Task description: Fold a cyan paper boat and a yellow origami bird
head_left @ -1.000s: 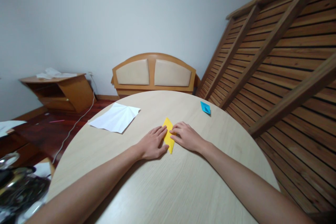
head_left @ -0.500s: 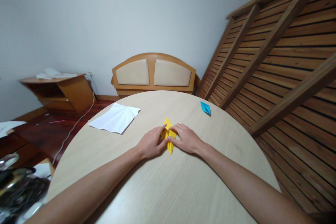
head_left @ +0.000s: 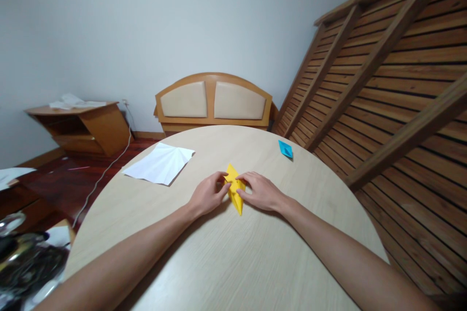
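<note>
Landmark: the folded yellow paper piece, a narrow pointed diamond shape [head_left: 234, 189], lies flat near the middle of the round pale wood-grain tabletop [head_left: 233, 252], its long axis running away from the person.
Left hand: the left hand [head_left: 207, 195] rests on the tabletop just left of the yellow paper, fingers curled, thumb and forefinger tips pinching the paper's left edge near its middle.
Right hand: the right hand [head_left: 260, 191] lies just right of the yellow paper, fingers bent, its fingertips pressing on the paper's right edge and upper layer; whether it pinches a flap or only presses cannot be told.
Between the hands: the fingertips of both hands nearly meet over the middle of the yellow paper; its far tip and near tip stick out uncovered.
White sheet: a creased white paper sheet [head_left: 160, 164] lies on the tabletop well to the left of and beyond the yellow paper, near the rim.
Blue piece: a small folded blue paper shape [head_left: 285, 149] sits on the tabletop beyond and right of the yellow paper, well apart from it.
Beyond the tabletop: a wooden headboard with two beige padded panels [head_left: 213, 102] stands against the wall, straight past the yellow paper.
</note>
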Tool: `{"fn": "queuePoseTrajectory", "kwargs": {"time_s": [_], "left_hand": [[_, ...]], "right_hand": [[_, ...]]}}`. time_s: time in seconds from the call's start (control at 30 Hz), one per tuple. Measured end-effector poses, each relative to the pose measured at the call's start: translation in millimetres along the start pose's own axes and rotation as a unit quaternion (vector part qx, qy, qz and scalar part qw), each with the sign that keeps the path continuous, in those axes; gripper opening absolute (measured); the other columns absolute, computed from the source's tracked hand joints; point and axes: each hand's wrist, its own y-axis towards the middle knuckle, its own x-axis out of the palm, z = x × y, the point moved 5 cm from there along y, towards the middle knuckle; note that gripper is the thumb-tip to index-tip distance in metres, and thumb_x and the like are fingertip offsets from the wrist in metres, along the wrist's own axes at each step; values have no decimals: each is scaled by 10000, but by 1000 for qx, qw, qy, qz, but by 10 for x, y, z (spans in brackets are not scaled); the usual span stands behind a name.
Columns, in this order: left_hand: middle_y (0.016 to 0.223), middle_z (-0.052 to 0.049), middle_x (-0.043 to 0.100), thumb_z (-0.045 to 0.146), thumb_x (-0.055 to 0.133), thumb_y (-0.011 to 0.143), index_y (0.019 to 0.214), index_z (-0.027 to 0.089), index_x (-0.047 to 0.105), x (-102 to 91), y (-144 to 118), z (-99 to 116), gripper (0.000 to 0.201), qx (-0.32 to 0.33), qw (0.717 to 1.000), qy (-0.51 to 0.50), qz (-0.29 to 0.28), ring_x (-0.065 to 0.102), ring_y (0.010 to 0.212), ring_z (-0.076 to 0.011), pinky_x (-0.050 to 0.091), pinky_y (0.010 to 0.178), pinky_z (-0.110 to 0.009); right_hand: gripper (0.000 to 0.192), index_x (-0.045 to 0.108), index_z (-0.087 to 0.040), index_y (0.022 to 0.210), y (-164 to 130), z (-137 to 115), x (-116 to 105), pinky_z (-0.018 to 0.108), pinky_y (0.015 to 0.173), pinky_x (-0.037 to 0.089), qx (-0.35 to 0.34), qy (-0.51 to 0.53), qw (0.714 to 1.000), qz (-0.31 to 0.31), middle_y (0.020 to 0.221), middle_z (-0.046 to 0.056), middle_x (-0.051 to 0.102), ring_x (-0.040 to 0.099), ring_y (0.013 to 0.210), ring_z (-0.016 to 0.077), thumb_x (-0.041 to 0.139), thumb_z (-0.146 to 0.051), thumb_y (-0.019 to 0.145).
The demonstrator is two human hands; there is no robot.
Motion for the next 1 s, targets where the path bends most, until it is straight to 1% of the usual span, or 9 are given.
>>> {"fn": "queuePoseTrajectory", "kwargs": {"time_s": [0.17,0.3,0.4,0.5,0.63,0.77,0.9,1.0], "left_hand": [[981,-76,712,357,537,918,1156,162,589,2,9,-14,312,-4,1000,-11,5,671,851,-198,512,777,-324],[970,-72,717,347,521,925,1143,163,589,-3,10,-16,292,4,1000,-20,4,671,819,-188,511,741,-307],[1042,-79,721,325,518,925,1159,174,583,-23,3,9,286,18,1000,-8,-13,679,852,-191,514,765,-312],[1087,-78,724,315,505,930,1181,186,573,-49,-11,52,290,38,998,28,-36,680,900,-206,512,804,-331],[1105,-70,728,295,467,938,1185,191,577,-69,-24,89,290,45,995,65,-54,683,929,-218,514,823,-342],[1110,-69,728,222,433,921,1128,193,620,-68,-21,85,280,47,994,71,-64,680,989,-213,509,875,-327],[1104,-73,727,156,394,892,1097,186,635,-62,-16,52,318,49,995,56,-71,672,1020,-211,500,913,-335],[1097,-78,724,192,366,925,1086,190,638,-69,-19,57,316,49,995,56,-70,669,1016,-218,494,911,-345]], "right_hand": [[351,643,-157,1179,-3,26,-7,360,934,437,2,9,1000,-2,1148,118,685,611,1049,239,609,-280,853],[324,639,-172,1154,-5,29,-28,327,874,443,14,8,1000,-10,1092,102,696,626,975,221,591,-245,842],[300,627,-186,1122,-8,38,-47,301,801,441,18,6,1000,-13,1017,83,697,627,887,204,593,-234,827],[268,622,-193,1074,-11,60,-53,289,774,433,7,4,1000,-24,1003,70,695,625,863,195,584,-195,808],[208,628,-194,995,-19,98,-55,279,775,437,-15,16,999,-42,989,63,696,625,853,186,572,-158,798],[96,610,-201,899,-24,102,-71,281,814,441,-38,35,997,-52,991,58,698,630,894,190,571,-165,819],[111,615,-203,956,-27,122,-96,274,771,445,-15,46,998,-47,977,56,704,636,861,188,554,-199,863],[123,605,-204,992,-29,140,-115,272,737,439,12,53,998,-42,961,56,707,636,817,182,524,-237,906]]}}
